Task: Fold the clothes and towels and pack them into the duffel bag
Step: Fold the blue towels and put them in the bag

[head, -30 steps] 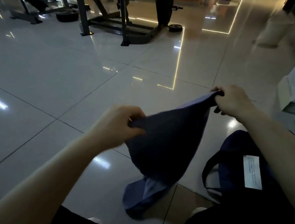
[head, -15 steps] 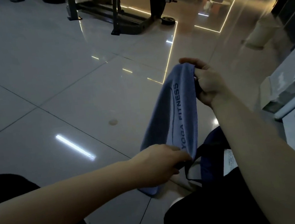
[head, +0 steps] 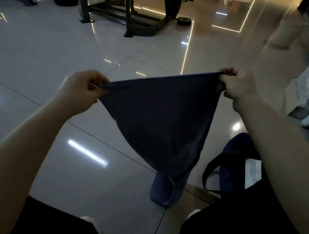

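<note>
- The left hand (head: 81, 94) pinches the left end of the towel's (head: 162, 123) top edge, fingers curled over the cloth, so that grip is clamped on the fabric.
- The right hand (head: 238, 85) pinches the right end of the same edge in the same way, its grip likewise clamped on the towel.
- Between the two grips the top edge runs taut and nearly level, held in the air above the tiled floor (head: 25, 55).
- The towel is dark blue and hangs below both grips, narrowing downward to a point, so it reads as an upside-down triangle.
- Its lower end is bunched and folded over on itself, showing a paler blue face; it sits low between the person's knees, and whether it touches the floor cannot be told.
- The duffel bag (head: 235, 165), dark blue with a black strap loop and a white printed label, lies on the floor to the right of the towel's lower end, partly hidden behind the right forearm.
- The bag is below and to the right of the right-hand grip and is apart from both hands.
- The person's legs, in dark clothing, fill the bottom corners of the head view.
- A dark metal gym frame (head: 137, 12) stands on the floor well beyond the towel, with a weight plate (head: 183, 21) lying beside its right foot.
</note>
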The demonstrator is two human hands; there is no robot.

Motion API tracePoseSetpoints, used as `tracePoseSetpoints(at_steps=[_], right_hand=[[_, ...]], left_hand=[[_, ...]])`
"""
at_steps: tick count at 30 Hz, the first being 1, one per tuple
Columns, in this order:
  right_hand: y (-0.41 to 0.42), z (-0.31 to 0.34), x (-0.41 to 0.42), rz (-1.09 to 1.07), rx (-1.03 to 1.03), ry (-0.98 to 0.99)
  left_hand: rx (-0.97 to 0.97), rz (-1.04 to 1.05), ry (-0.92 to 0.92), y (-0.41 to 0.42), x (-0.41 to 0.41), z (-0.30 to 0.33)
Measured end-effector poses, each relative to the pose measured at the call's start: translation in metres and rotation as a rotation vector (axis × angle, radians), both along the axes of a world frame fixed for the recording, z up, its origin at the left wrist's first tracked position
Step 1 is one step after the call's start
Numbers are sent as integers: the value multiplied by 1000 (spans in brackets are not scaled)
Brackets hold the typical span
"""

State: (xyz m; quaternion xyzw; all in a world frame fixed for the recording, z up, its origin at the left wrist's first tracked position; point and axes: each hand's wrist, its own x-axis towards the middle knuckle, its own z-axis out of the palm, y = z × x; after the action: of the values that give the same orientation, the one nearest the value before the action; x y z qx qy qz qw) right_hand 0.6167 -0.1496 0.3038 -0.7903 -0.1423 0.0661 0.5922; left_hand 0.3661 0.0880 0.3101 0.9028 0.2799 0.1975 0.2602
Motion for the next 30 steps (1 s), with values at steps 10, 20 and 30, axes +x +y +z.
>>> tracePoseSetpoints(at_steps=[10,20,30], right_hand=[[-1,4,-17,35,-145,-151],[-21,48,-59,-18,348,-45],[-48,136,-113,-39,494,-201]], left_hand=[[-431,95,-188,20,-9,-5],[-468,-22,-663,-15,-21,35],[-320,-1,-881,-22,-44,105]])
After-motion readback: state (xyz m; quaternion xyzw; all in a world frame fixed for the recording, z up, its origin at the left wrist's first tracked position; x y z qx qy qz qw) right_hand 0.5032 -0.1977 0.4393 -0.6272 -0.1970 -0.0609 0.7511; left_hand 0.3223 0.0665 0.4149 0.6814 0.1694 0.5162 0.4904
